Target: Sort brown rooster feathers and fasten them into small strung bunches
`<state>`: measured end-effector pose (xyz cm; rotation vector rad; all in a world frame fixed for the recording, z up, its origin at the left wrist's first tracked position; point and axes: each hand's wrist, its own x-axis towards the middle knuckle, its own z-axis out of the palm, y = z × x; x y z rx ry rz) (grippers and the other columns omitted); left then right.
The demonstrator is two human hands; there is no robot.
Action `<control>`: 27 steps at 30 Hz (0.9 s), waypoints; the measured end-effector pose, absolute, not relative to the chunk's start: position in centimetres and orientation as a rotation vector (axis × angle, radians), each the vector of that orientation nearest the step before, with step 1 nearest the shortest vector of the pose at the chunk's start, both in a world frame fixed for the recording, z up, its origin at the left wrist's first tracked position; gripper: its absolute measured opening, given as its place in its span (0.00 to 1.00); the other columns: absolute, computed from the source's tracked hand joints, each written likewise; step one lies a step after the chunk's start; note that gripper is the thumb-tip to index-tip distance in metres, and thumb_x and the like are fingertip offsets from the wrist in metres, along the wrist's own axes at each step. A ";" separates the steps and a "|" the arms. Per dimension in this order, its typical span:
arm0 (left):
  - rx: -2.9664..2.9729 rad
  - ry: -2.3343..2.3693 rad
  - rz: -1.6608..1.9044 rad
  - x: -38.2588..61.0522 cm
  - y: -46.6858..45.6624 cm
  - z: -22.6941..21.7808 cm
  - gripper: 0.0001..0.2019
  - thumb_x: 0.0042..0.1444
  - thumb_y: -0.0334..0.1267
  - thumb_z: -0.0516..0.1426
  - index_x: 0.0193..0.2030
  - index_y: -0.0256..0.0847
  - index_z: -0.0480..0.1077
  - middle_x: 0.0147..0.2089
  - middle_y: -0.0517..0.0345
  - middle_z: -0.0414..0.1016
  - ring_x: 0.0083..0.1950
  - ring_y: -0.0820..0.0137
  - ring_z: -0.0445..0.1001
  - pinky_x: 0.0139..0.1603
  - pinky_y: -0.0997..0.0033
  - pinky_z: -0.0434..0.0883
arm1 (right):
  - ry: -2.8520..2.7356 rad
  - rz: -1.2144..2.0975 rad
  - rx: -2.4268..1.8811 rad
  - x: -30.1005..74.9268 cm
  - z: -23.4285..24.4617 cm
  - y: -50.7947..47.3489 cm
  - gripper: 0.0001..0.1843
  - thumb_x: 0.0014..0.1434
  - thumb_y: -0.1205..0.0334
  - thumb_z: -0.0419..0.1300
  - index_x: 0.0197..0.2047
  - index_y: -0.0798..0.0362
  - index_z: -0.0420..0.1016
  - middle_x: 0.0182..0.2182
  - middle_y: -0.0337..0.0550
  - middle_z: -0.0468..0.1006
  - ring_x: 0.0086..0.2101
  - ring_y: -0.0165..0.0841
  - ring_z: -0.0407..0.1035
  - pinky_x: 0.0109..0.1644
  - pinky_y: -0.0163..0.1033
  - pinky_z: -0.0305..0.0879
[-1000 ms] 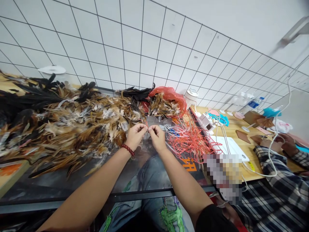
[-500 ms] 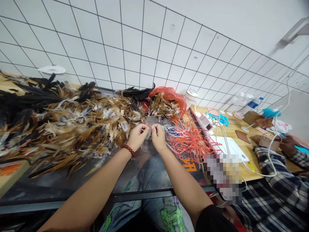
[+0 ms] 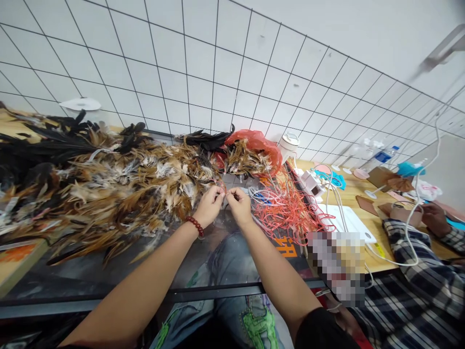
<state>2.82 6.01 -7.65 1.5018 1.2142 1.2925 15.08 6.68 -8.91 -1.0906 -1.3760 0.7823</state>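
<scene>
My left hand (image 3: 209,205), with a beaded bracelet on its wrist, is closed in a pinch. My right hand (image 3: 239,204) pinches too, its fingertips almost touching the left ones. Between and just above the fingertips shows a thin red strand (image 3: 222,184), too fine to make out fully. To the left lies a big heap of brown, white and black feathers (image 3: 145,189). Close on the right is a tangle of red cords (image 3: 286,208), with white and blue strands at its near side. Behind the hands, more brown feathers (image 3: 243,157) rest in a red plastic bag (image 3: 257,140).
A black wire grid (image 3: 214,63) stands against the wall. Beyond the cords are a white lidded cup (image 3: 289,143), a white power adapter (image 3: 313,184) and a white board (image 3: 347,223). At the right, a co-worker's plaid sleeve (image 3: 403,242) and hands rest over the wooden table.
Both hands stay together in a pinch with only slight finger movement. The whole view has shifted a little; the feathers and cords lie as before.
</scene>
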 end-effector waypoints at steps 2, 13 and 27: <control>1.506 1.160 1.255 2.9 5.8 -7.7 0.04 0.57 0.37 0.54 0.31 0.42 0.64 0.20 0.64 0.65 0.22 0.72 0.63 0.27 0.73 0.60 | -1.304 0.823 -1.063 15.0 -9.0 6.8 0.08 0.52 0.58 0.58 0.26 0.53 0.71 0.26 0.36 0.69 0.28 0.28 0.61 0.35 0.34 0.58; 0.946 0.982 1.403 3.5 5.8 -6.6 0.15 0.50 0.44 0.61 0.40 0.40 0.65 0.30 0.64 0.68 0.21 0.78 0.63 0.19 0.77 0.58 | -0.881 1.097 -0.955 14.6 -8.0 7.3 0.11 0.47 0.54 0.62 0.30 0.53 0.69 0.21 0.30 0.64 0.21 0.24 0.52 0.26 0.32 0.49; 0.417 0.608 1.281 1.6 6.0 -5.4 0.03 0.48 0.31 0.59 0.28 0.35 0.68 0.28 0.59 0.70 0.22 0.78 0.62 0.22 0.77 0.61 | -1.170 1.030 -1.048 14.6 -9.6 7.5 0.17 0.56 0.45 0.57 0.31 0.51 0.67 0.18 0.29 0.59 0.21 0.25 0.52 0.26 0.33 0.50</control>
